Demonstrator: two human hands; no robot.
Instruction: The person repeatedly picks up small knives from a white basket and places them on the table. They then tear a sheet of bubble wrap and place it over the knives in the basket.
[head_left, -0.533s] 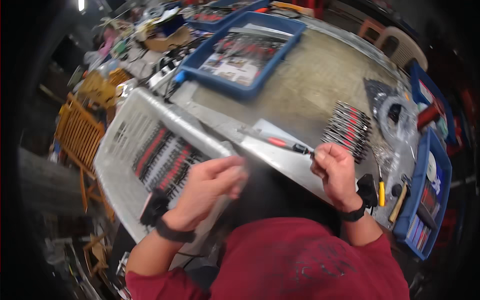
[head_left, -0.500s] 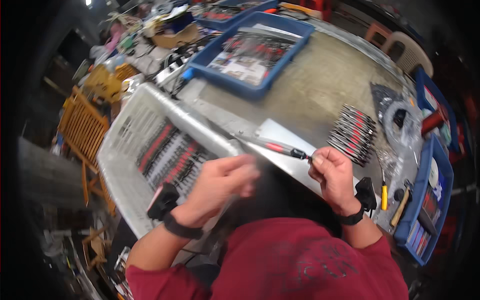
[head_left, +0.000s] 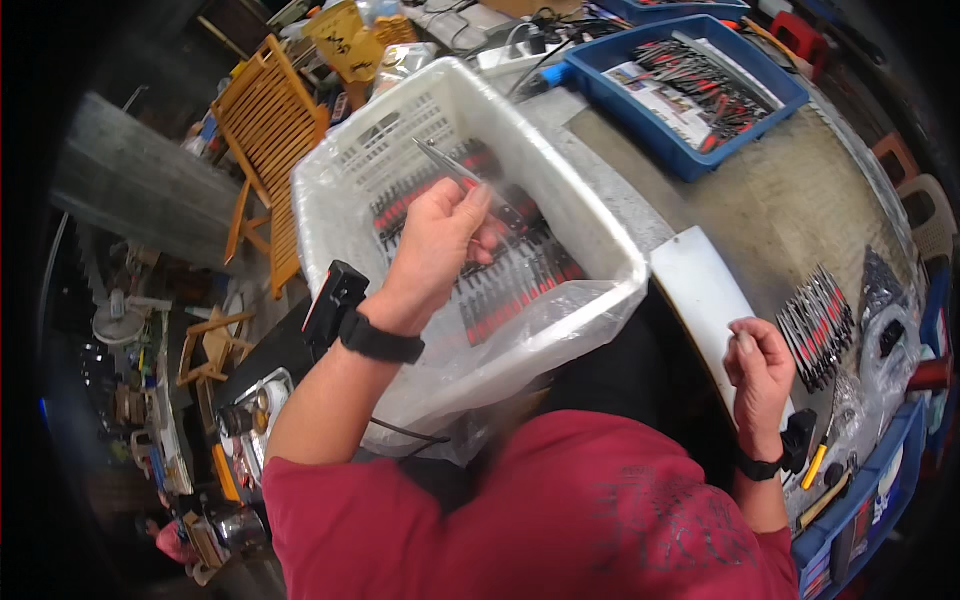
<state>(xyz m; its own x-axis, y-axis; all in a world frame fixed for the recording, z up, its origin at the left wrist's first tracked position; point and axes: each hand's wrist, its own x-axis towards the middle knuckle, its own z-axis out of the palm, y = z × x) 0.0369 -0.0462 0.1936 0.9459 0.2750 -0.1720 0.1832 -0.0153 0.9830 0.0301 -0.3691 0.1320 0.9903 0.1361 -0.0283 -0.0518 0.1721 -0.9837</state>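
Observation:
My left hand (head_left: 440, 240) is closed round a slim pen-like tool (head_left: 441, 158) with a silver shaft and a red and dark body. It hangs over a white plastic crate (head_left: 590, 190) lined with clear film. Inside the crate lie rows of similar red, black and silver tools (head_left: 515, 290). At the table edge, my right hand (head_left: 762, 370) is closed, thumb against fingertips; what it pinches, if anything, is too small to make out. Just beyond it, a row of the same slim tools (head_left: 818, 330) rests on the table beside a white board (head_left: 695, 285).
A blue tray (head_left: 690, 160) with more tools stands on the far table. At right are a yellow-handled tool (head_left: 815, 467), a wooden-handled tool (head_left: 825, 500), clear plastic bags (head_left: 885, 345) and a blue bin (head_left: 880, 490). A folding wooden chair (head_left: 265, 120) stands left of the crate.
My left hand has moved left and forward over the crate and now holds the slim tool that my right hand held earlier. My view has turned left.

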